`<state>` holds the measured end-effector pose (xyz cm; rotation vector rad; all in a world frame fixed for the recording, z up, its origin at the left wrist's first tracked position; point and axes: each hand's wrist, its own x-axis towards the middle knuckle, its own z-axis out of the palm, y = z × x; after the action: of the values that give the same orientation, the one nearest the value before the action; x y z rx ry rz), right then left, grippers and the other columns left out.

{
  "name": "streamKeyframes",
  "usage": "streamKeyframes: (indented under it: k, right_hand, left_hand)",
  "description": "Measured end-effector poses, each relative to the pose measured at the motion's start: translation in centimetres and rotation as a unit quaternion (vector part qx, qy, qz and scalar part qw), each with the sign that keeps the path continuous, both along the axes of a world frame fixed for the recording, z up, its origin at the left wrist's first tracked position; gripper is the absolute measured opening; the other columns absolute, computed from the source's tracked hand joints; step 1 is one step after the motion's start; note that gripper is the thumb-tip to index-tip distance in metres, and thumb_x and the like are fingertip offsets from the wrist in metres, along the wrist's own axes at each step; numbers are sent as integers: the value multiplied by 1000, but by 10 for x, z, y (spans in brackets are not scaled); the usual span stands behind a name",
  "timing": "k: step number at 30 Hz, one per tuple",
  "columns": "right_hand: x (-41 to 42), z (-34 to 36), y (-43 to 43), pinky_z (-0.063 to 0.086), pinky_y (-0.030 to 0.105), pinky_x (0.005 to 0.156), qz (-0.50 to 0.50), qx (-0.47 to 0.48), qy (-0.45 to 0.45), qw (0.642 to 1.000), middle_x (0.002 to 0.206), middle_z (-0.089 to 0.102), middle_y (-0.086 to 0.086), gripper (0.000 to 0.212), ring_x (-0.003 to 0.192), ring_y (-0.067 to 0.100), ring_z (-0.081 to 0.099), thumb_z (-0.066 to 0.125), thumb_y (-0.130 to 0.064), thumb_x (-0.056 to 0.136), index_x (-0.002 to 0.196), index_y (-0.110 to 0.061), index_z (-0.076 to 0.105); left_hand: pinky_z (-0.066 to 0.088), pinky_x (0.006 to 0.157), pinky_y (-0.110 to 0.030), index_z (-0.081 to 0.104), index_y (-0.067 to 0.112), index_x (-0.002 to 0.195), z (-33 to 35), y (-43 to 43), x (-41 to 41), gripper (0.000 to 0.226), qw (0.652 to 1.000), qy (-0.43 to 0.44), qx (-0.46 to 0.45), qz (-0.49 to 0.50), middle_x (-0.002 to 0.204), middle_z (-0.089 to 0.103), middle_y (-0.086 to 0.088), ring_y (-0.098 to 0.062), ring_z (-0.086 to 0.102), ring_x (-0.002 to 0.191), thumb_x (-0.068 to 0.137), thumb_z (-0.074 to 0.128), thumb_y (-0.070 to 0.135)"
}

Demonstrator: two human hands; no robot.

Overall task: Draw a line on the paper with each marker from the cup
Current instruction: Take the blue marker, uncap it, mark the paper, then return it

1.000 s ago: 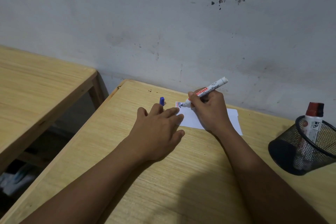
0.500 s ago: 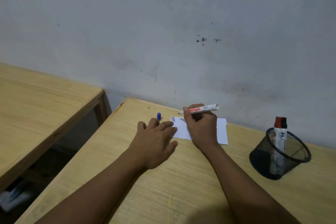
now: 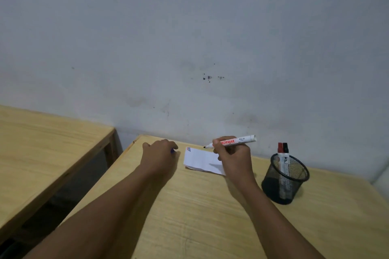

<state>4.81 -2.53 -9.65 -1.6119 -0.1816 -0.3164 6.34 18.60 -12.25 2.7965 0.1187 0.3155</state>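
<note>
A small white paper lies near the table's far edge, with short red, blue and dark lines in its top left corner. My right hand grips an uncapped white marker, lifted off the sheet, tip pointing left. My left hand is off the paper, curled over the blue cap, which peeks out between the fingers. A black mesh cup at the right holds two markers, one red-capped and one black-capped.
The wooden table ends at a grey wall just behind the paper. A second wooden table stands to the left across a dark gap.
My right hand lifted the marker's tip off the paper and levelled it. My left hand slid left off the sheet onto the blue cap. The camera tilted upward.
</note>
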Motion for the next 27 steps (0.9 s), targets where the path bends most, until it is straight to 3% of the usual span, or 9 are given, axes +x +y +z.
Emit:
streamKeyframes:
  k: [4,7,10,14,18,27]
  right_hand:
    - [-7,17,-13,46,21,53,44,10,38,998,70,70,5,15,57,10,57,68,-16,94,90,-2,72]
    - [-14,33,-20,44,26,53,67,41,59,995,73,71,6,18,59,14,56,65,-18,97,94,-2,72]
    - [-26,55,-25,44,27,56,73,67,51,994,79,70,6,22,65,16,55,63,-19,98,101,0,73]
    - [-47,86,-32,47,28,61,69,92,21,993,87,74,3,22,70,14,58,65,-26,97,95,-8,77]
    - [-71,111,-38,47,29,62,50,123,-12,991,87,75,4,23,68,15,58,66,-26,96,101,-6,75]
    - [-115,136,-49,47,32,65,39,123,-62,990,86,77,3,19,69,15,58,68,-29,94,91,-14,79]
  left_hand:
    - [41,84,-36,71,29,106,6,10,-5,19,998,-54,-36,11,100,75,11,-15,67,95,93,58,28]
    - [50,68,-28,73,27,87,28,7,-16,6,974,-99,-201,-22,79,74,16,-3,67,73,90,68,25]
    - [49,62,-25,74,19,81,66,-7,-35,5,916,-117,-381,-53,73,76,10,-9,67,67,86,74,18]
    - [51,68,-31,75,11,88,117,-27,-62,5,822,-99,-552,-100,86,77,-7,-18,71,75,85,75,15]
    - [49,72,-31,75,14,93,151,-45,-88,9,785,-61,-600,-141,88,76,-1,-16,69,79,86,74,20]
    - [45,74,-35,76,15,92,177,-78,-130,10,778,-56,-599,-177,81,73,2,-17,66,79,86,75,22]
